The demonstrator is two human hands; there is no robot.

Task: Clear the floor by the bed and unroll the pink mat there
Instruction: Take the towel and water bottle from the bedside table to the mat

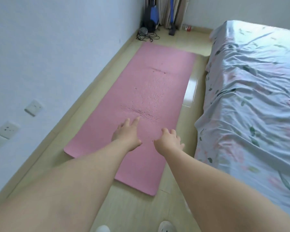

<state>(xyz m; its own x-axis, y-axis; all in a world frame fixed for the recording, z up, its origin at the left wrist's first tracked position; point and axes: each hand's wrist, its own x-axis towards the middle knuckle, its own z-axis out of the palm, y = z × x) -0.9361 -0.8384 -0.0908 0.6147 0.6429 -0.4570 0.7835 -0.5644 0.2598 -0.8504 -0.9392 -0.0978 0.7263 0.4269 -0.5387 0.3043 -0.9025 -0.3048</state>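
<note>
Pale tiled floor (pixel 137 213) runs between a white wall (pixel 49 47) and the bed (pixel 251 97), which carries a wrinkled floral sheet. Pink mat (pixel 149 91) lies fully unrolled and flat on this floor, lengthwise beside the bed, with a strip of tile between them. Its middle shows fine creases and small scuff marks; the edges lie flat. Left hand (pixel 126 135) and right hand (pixel 169 141) extend over the mat's near half, each grip spread wide with fingers apart, holding nothing.
</note>
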